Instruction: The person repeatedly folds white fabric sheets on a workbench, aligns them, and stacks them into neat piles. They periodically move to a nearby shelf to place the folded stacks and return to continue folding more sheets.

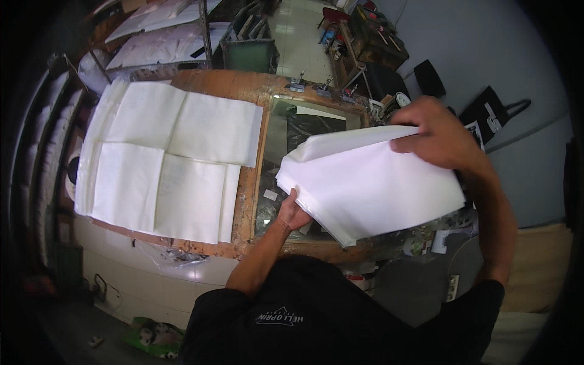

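A thick stack of white sheets (377, 188), paper or cloth I cannot tell, is held up over the glass-topped frame (267, 210). My left hand (294, 214) grips its near left edge, thumb on top and the other fingers hidden underneath. At the far right edge, my right hand (433, 131) pinches the upper layers between thumb and fingers, and a fold rises along that side. This hand is slightly blurred. To the left, more white sheets (201, 125) lie in overlapping piles on the wooden table.
Metal clamps (297, 84) stand along the far edge of the wooden table (225, 79). A dark sheet (316, 131) lies beneath the glass. Racks (45, 152) line the left side, a green bin (250, 55) stands beyond the table, and a black bag (490, 112) hangs on the right wall.
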The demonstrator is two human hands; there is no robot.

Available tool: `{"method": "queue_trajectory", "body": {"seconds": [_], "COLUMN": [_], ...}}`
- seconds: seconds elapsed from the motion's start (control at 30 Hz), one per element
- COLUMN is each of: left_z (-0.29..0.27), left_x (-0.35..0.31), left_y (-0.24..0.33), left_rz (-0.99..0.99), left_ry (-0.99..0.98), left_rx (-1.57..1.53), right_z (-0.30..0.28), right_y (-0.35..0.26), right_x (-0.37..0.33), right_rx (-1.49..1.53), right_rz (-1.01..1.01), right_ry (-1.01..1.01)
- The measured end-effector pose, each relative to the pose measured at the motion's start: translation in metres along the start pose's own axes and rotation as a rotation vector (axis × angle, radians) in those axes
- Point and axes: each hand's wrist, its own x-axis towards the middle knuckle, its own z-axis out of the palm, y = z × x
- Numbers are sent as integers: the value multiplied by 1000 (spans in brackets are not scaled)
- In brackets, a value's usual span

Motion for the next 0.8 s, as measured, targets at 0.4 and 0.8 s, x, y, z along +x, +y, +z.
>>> {"method": "queue_trajectory", "body": {"seconds": [0.4,0.8], "left_z": [41,76], "left_x": [20,-27], "left_y": [68,156], "left_rz": [307,78], "left_ry": [197,695], "left_rx": [314,1022], "right_z": [13,200], "right_y": [52,186], "right_x": [-58,-40], "right_rx": [753,1189], "right_rz": [286,376], "right_ry": [176,142]}}
